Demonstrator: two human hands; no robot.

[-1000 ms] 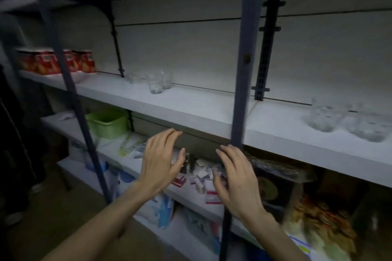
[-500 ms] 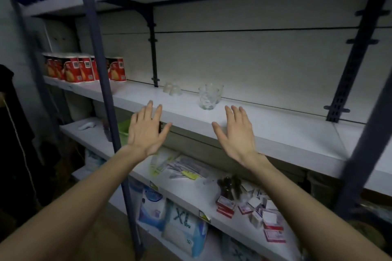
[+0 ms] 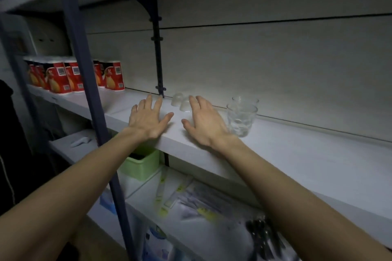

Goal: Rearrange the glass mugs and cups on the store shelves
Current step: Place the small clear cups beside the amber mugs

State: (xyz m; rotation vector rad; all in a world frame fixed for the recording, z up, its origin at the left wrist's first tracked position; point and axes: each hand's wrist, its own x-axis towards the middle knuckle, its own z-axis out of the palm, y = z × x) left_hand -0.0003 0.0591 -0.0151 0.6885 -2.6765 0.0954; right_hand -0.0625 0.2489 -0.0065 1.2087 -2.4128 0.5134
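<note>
Two clear glass cups (image 3: 241, 116) stand close together on the white shelf (image 3: 297, 154), one behind the other. Two small upturned glass cups (image 3: 180, 100) sit further back near the wall, the right one partly hidden by my fingers. My right hand (image 3: 203, 123) is spread flat over the shelf just left of the upright cups, holding nothing. My left hand (image 3: 148, 118) hovers beside it, fingers apart and empty, in front of the small cups.
Red and white packages (image 3: 74, 76) line the shelf's left end. A dark blue upright post (image 3: 84, 82) crosses in front of my left forearm. A black bracket (image 3: 158, 59) runs up the back wall. Below are a green tub (image 3: 142, 165) and flat packets (image 3: 191, 201).
Both hands have reached forward and now lie over the shelf near the cups. The view has swung left and closer, so the cups appear larger.
</note>
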